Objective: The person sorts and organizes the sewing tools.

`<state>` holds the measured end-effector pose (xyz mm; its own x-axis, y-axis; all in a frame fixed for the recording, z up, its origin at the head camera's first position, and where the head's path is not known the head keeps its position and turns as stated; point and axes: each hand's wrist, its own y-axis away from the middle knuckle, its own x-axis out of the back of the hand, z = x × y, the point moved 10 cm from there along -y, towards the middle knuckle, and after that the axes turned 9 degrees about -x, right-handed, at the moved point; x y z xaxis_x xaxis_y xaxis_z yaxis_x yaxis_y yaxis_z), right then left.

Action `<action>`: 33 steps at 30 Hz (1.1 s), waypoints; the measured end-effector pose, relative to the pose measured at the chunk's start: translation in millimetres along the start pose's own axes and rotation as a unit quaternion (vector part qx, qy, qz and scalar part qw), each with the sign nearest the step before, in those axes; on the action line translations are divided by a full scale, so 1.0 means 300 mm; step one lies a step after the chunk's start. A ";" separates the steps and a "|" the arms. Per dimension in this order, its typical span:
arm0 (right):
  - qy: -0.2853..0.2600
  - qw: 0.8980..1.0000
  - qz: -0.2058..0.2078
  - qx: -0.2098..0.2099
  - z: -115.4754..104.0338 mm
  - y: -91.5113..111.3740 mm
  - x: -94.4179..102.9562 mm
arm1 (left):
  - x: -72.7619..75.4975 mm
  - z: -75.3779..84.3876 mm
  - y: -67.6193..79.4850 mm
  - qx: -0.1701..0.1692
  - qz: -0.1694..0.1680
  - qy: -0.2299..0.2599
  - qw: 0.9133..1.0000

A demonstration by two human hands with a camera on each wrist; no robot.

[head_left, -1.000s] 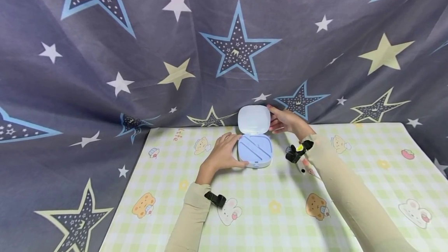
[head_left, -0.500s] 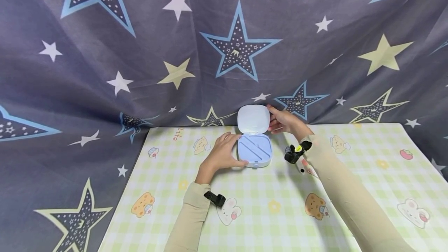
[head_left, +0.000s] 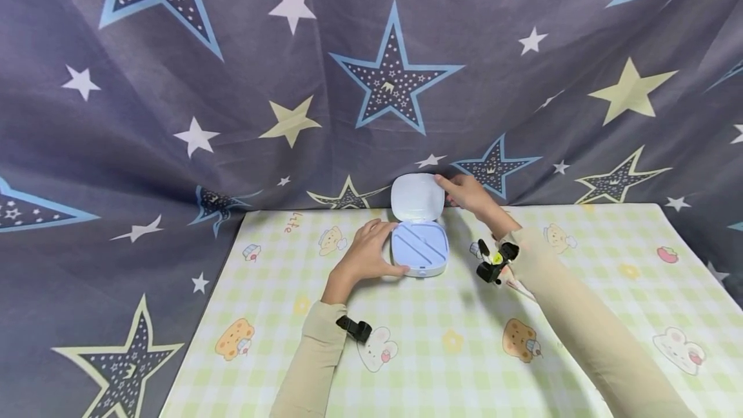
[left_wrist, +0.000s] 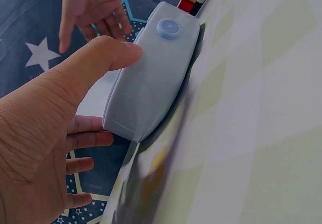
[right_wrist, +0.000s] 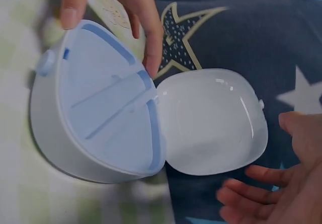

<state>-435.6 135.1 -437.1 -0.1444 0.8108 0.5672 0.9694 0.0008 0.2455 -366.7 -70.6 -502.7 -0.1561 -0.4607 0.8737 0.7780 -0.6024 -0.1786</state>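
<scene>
A small white-and-pale-blue lidded box stands on the table with its lid swung up at the back. Inside the base is a pale blue insert with slanting grooves. My left hand grips the base from the left, thumb at the front wall near the round button and fingers round the far side. My right hand is at the lid's upper right corner, fingers spread. In the right wrist view its thumb is apart from the lid's small tab; contact elsewhere cannot be told.
A green-checked cloth with cartoon prints covers the table. Behind its back edge hangs a dark curtain with stars, close to the raised lid. Small red, tan and purple patches show beyond the box in the left wrist view.
My right hand has shifted a little left, its thumb now over the lid's upper right corner. The left hand keeps its hold on the base, and the lid stays up.
</scene>
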 end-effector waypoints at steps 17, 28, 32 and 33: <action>0.256 0.916 0.175 0.256 -0.157 0.237 -0.087 | 0.012 0.019 -0.002 -0.013 0.002 -0.003 1.000; 0.417 0.821 0.194 0.339 -0.084 0.288 -0.268 | 0.015 0.024 0.002 -0.017 0.002 -0.015 1.000; 0.438 0.802 0.203 0.352 -0.064 0.292 -0.304 | 0.014 0.023 0.004 -0.018 0.004 -0.017 1.000; 0.442 0.798 0.205 0.355 -0.061 0.294 -0.310 | 0.014 0.022 0.005 -0.017 0.004 -0.017 1.000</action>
<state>-340.4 49.0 -453.8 0.4335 0.0986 0.8957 0.7943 0.4276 -0.4315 -362.2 -69.0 -496.2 -0.1289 -0.4432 0.8871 0.7577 -0.6211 -0.2002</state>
